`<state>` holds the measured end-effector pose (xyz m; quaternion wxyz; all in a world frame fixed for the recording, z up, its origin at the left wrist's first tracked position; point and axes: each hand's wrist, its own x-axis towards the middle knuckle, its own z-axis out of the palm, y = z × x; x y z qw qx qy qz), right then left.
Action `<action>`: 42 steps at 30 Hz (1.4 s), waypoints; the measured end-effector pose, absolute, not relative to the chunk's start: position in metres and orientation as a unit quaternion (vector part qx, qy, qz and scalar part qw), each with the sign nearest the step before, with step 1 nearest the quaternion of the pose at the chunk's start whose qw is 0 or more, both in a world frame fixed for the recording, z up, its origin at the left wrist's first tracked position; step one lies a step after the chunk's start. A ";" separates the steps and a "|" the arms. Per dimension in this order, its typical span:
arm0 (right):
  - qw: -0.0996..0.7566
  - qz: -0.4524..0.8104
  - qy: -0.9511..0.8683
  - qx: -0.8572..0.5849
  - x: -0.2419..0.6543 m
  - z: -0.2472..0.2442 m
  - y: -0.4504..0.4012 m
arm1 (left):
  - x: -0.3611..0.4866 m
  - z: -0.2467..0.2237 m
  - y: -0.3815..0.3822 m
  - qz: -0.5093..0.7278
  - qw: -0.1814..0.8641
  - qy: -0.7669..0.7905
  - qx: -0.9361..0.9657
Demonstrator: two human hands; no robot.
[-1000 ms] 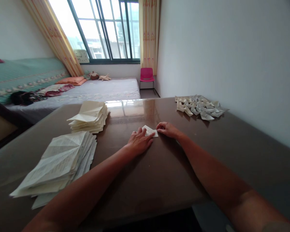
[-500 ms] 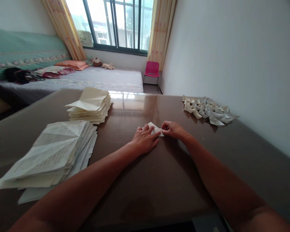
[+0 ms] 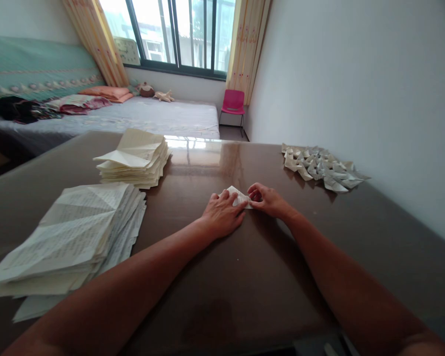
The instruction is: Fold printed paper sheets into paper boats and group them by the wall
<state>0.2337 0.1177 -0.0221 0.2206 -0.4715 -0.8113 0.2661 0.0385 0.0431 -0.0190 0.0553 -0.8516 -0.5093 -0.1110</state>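
Note:
A small folded piece of white paper (image 3: 239, 196) lies on the brown glossy table (image 3: 215, 291) between my hands. My left hand (image 3: 223, 213) lies flat on its left part, fingers slightly spread, covering some of it. At its right corner, the curled fingers and thumb of my right hand (image 3: 266, 200) touch the paper edge, thumb low and index finger raised above. How firmly the right fingertips grip the corner is too small to tell.
Two stacks of creased sheets stand on the left, a cream one (image 3: 135, 160) behind a larger printed one (image 3: 72, 232). Folded paper shapes (image 3: 321, 167) cluster at the back right, near the wall. Beyond the table are a bed (image 3: 163, 118) and a pink chair (image 3: 233, 102).
The index finger and thumb of my right hand have parted slightly at the paper's right corner. My left hand stays on the paper. The camera view has shifted a little.

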 end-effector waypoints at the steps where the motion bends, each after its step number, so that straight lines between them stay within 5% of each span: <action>1: 0.232 0.290 -0.806 -0.461 0.235 -0.025 0.119 | 0.038 -0.019 0.043 -0.113 0.053 -0.509 -0.852; 9: 0.297 0.342 -0.765 -0.457 0.234 -0.030 0.120 | 0.040 -0.019 0.042 -0.117 0.040 -0.514 -0.849; 18: 0.186 0.099 -0.866 -0.453 0.230 -0.025 0.116 | 0.040 -0.021 0.042 -0.126 0.047 -0.509 -0.850; 31: 0.282 0.267 -0.793 -0.469 0.227 -0.030 0.115 | 0.040 -0.020 0.042 -0.121 0.050 -0.510 -0.850; 42: 0.193 0.242 -0.847 -0.432 0.242 -0.011 0.113 | 0.040 -0.021 0.044 -0.128 0.056 -0.511 -0.848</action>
